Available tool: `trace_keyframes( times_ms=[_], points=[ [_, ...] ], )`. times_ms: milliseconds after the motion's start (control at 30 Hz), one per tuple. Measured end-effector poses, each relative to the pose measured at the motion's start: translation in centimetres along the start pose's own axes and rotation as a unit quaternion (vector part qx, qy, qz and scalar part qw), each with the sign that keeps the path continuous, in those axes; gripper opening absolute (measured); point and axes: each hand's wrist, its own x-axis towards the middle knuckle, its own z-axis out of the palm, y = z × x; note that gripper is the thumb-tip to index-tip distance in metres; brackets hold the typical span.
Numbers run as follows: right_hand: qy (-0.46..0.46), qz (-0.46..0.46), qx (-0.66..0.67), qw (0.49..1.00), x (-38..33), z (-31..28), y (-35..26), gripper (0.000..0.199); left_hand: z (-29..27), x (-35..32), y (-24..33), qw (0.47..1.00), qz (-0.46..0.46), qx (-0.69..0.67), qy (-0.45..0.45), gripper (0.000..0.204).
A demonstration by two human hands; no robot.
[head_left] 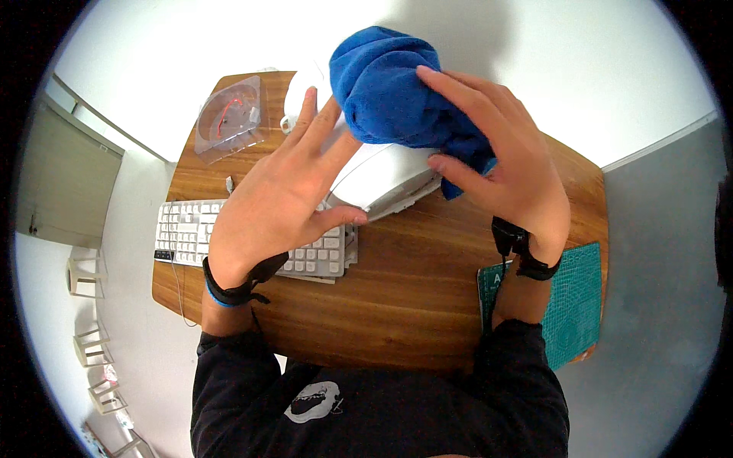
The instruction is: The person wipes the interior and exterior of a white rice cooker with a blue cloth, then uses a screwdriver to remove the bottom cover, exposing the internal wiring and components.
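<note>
Bunched soft cloth (389,95): solid blue
Broad wooden surface (397,305): brown, streaked with darker grain
Rectangular plastic keyboard (191,223): white, one black corner
Flat rectangular mat (574,305): green, pale grid lines
Fabric shirt (427,412): black with white print (330,392)

**Wooden table (412,309) occupied on both sides**

At far left a clear plastic tray (205,143) is set, with a small plug (229,184) nearer. A white keyboard (183,229) is placed at left, a partly hidden white device (382,177) beyond it; a green cutting mat (576,305) is laid at right.

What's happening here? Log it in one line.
right hand: holding blue cloth | left hand: open, above keyboard | mat: table's right side
</note>
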Motion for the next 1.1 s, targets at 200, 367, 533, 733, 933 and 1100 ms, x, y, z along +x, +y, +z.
trace_keyframes(
  times_ms=[200, 367, 533, 733, 933, 1100],
  points=[
    [0.032, 0.039, 0.140, 0.989, -0.2, 3.4, 3.4, 0.089, 0.0, 0.0, 0.2, 1.000, -0.012, 0.018, -0.006, 0.115],
    [-0.020, 0.281, 0.134, 0.950, -0.8, 3.9, 4.9, 0.088, -0.1, 0.2, 0.5, 1.000, -0.019, 0.005, -0.002, 0.116],
    [-0.168, 0.413, 0.047, 0.894, -1.3, 4.7, 7.8, 0.085, -0.1, 0.0, 0.3, 1.000, -0.015, 0.005, 0.001, 0.117],
    [-0.184, 0.383, 0.022, 0.905, -2.0, 5.2, 8.6, 0.078, -0.1, 0.0, 0.1, 1.000, -0.015, 0.007, -0.003, 0.117],
    [-0.115, 0.295, 0.022, 0.948, -2.5, 4.4, 8.5, 0.063, 0.0, 0.1, -0.1, 1.000, -0.015, -0.005, 0.002, 0.119],
    [-0.106, 0.322, 0.011, 0.941, -1.6, 3.0, 7.2, 0.059, 0.1, 0.0, -0.2, 1.000, -0.025, -0.006, 0.002, 0.120]
  ],
)
